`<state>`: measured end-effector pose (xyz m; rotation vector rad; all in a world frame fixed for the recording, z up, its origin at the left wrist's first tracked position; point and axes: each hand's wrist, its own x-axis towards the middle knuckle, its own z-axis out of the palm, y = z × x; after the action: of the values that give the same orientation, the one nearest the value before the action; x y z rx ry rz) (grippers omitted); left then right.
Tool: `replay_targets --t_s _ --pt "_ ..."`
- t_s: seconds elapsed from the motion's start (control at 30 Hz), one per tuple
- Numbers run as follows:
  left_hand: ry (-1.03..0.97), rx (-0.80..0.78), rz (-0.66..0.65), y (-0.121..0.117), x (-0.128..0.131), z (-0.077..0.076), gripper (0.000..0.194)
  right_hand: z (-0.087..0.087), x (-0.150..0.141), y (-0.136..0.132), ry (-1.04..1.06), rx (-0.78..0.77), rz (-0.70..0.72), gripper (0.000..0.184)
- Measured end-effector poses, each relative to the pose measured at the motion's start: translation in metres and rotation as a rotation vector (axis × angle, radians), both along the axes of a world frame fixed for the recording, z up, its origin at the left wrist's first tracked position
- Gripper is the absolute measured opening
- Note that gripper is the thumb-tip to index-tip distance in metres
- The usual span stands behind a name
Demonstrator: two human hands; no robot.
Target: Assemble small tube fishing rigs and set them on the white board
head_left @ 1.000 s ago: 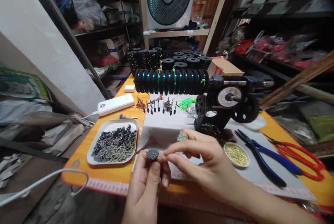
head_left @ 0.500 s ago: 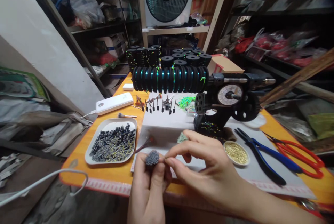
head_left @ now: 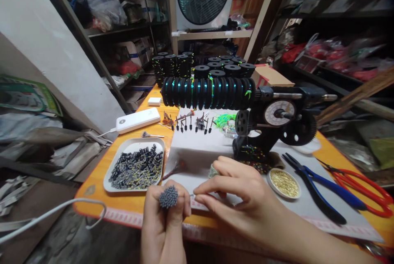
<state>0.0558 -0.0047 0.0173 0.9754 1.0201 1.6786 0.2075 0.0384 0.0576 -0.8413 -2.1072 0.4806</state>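
Note:
My left hand (head_left: 168, 225) is closed around a bundle of thin grey strands (head_left: 168, 197), whose cut ends show as a round, dotted cluster facing up. Just to its right, my right hand (head_left: 237, 198) has thumb and forefinger pinched together on a tiny thin piece (head_left: 192, 193), too small to name. A pale green crumpled wad (head_left: 212, 171) shows at the other curled fingers of that hand and seems held by them. A small gap separates the two hands above the table's front edge. Behind them a dark reddish tuft (head_left: 175, 169) lies on the white sheet.
A white tray (head_left: 107, 184) holds small black and grey pieces. A black winding machine (head_left: 255, 145) carries a row of black spools (head_left: 207, 92). At right are a dish (head_left: 297, 194) of gold bits, blue pliers (head_left: 332, 190) and red scissors (head_left: 369, 190). A power bank (head_left: 138, 119) lies at left.
My left hand with the grey bundle has drawn left and slightly down, apart from my right fingertips, which were touching it. The view has shifted a little.

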Motion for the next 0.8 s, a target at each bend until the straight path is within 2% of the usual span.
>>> replay_targets --t_s 0.27,0.5,0.6,0.7,0.8 --pt "0.014 -0.009 -0.014 0.0015 0.0008 -0.0007 0.024 0.0005 0.0008 -0.0003 0.054 -0.019 0.024 0.015" --pt "0.02 -0.148 0.014 -0.0025 0.0071 -0.0033 0.028 0.0013 -0.0002 -0.0004 0.165 -0.099 0.029 0.013" --pt "-0.042 -0.056 0.029 -0.0027 0.0076 -0.0029 0.026 0.0029 -0.0013 -0.0019 0.145 -0.073 0.02 0.008" --pt "-0.09 0.053 0.099 -0.0023 0.0048 -0.0014 0.023 0.005 0.0014 -0.0017 0.138 -0.036 0.004 0.011" --pt "-0.068 0.078 0.151 -0.0036 0.002 0.0023 0.02 0.0053 0.0052 0.0001 0.129 -0.036 0.066 0.011"
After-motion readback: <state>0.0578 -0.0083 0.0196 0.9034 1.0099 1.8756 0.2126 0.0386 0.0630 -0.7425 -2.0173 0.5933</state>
